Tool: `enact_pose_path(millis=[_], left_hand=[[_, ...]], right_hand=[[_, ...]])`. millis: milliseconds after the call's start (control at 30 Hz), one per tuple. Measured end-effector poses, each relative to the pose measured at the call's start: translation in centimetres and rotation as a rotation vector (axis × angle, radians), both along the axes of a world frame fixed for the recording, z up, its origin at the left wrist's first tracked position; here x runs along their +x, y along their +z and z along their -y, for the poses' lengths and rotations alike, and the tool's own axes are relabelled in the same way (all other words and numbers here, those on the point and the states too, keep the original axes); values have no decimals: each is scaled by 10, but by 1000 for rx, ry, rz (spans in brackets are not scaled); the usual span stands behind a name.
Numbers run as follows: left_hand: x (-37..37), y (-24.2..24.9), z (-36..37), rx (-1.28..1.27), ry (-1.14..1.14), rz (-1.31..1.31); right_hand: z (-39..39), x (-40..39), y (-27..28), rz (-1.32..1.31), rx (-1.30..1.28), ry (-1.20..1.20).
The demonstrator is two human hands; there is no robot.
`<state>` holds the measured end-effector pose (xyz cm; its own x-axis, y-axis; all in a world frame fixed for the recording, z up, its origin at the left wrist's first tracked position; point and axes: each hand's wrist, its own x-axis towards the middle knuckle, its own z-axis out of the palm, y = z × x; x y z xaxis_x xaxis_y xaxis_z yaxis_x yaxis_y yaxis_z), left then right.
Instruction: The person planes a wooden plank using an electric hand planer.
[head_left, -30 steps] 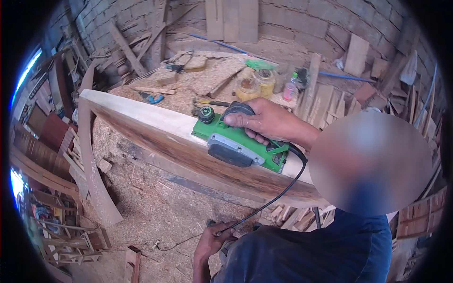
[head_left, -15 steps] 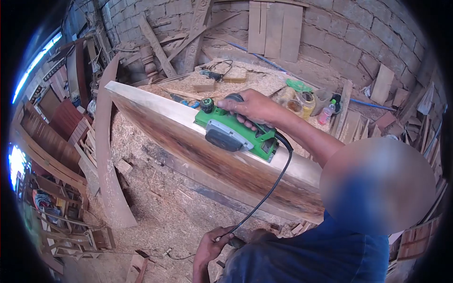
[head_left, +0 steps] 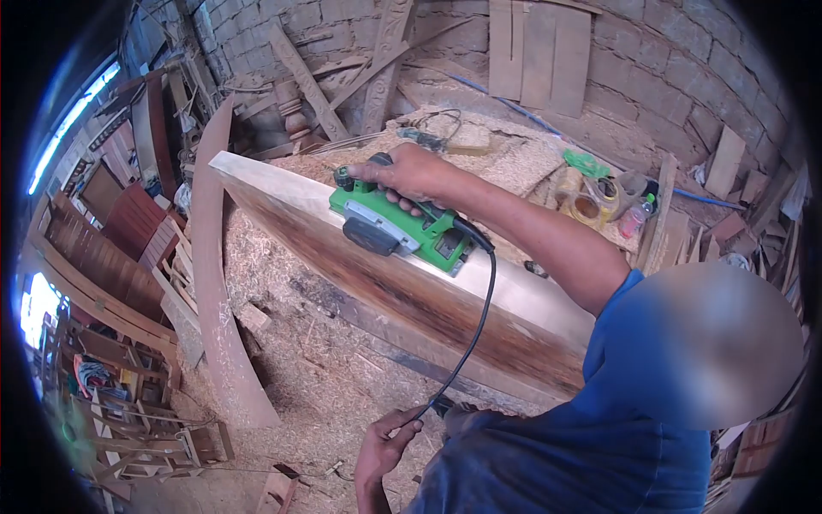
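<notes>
Item: green electric planer (head_left: 396, 224), seated on top edge of long plank (head_left: 411, 287), toward plank's far end.
Right hand (head_left: 409, 171): grip clamped on planer's top handle.
Left hand (head_left: 385, 445): grip closed on black power cord (head_left: 476, 321), held low near sawdust-covered floor (head_left: 317, 377).
Step, as we judge: planing pass along plank edge.
Next move calls for level sole, cord kept slack and off edge.
Room: we note little plank left ahead of planer; curved board (head_left: 214, 283) leaning beside far end; open edge behind.
</notes>
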<state>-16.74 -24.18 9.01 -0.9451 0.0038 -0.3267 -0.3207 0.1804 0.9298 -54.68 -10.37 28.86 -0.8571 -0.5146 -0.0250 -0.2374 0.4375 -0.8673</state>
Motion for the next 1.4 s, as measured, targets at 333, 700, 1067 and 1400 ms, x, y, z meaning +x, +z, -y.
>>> enact_pose_path(millis=[333, 700, 1067, 1400], left_hand=[[-76, -4, 76, 37, 148, -87], [-139, -38, 177, 171, 276, -80], [-222, -33, 332, 189, 283, -63], [-290, -84, 364, 114, 87, -103]], right_hand=[[136, -84, 1, -2, -40, 98], [274, -166, 4, 3, -101, 127], [444, -285, 0, -33, -207, 106], [439, -283, -1, -21, -277, 36]])
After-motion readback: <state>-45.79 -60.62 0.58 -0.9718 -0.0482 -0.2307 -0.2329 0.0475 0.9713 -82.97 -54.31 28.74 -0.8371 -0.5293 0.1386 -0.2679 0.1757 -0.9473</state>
